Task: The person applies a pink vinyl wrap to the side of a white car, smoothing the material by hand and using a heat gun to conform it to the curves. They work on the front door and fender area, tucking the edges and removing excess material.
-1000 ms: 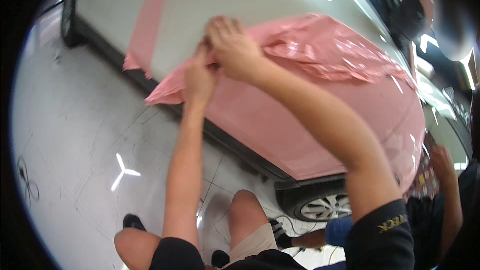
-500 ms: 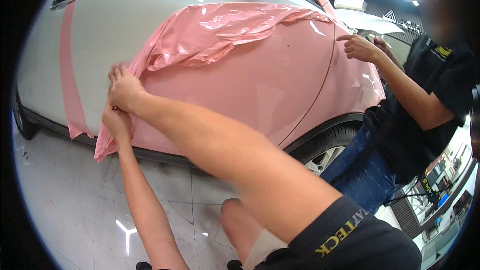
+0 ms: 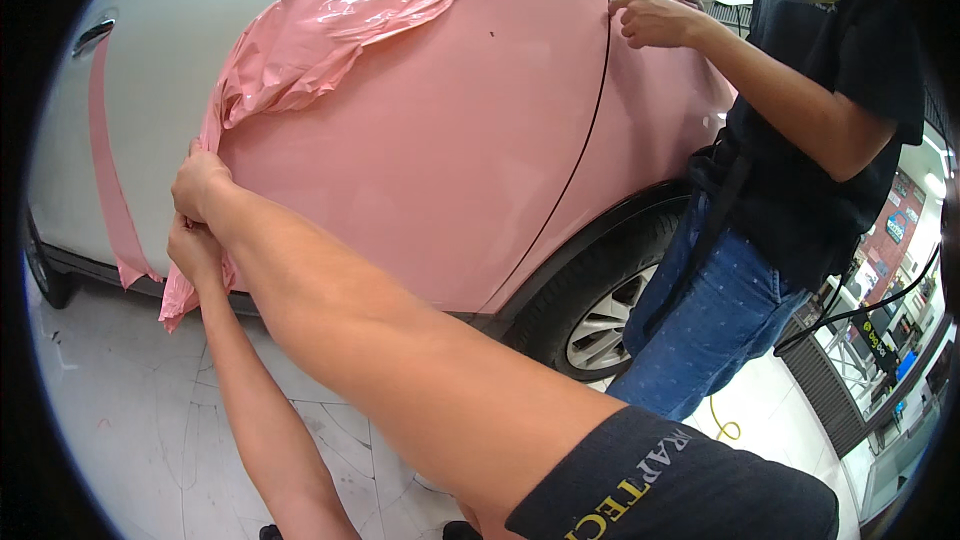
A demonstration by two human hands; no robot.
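At ten o'clock is the chrome door handle (image 3: 93, 37), a narrow pink strip (image 3: 112, 175) hanging below. At nine o'clock your left hand (image 3: 195, 250) grips the pink vinyl film (image 3: 300, 45); your right hand (image 3: 203, 183), just above, also clasps it. The film bunches up the car door (image 3: 160, 100) toward twelve. The alloy wheel (image 3: 607, 325) sits at four, a co-worker (image 3: 790, 210) at two.

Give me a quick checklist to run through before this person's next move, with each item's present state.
1. Right hand on the loose, glossy pink film: ok, closed on its edge.
2. Left hand on the film: ok, closed just below the right.
3. Film lying flat: not ok, bunched and wrinkled.
4. Smooth pink door panel unmarked: not ok, small dark speck.
5. Silver door handle clear of the loose film: ok.
6. Co-worker's hand off the pink bodywork: cannot tell.
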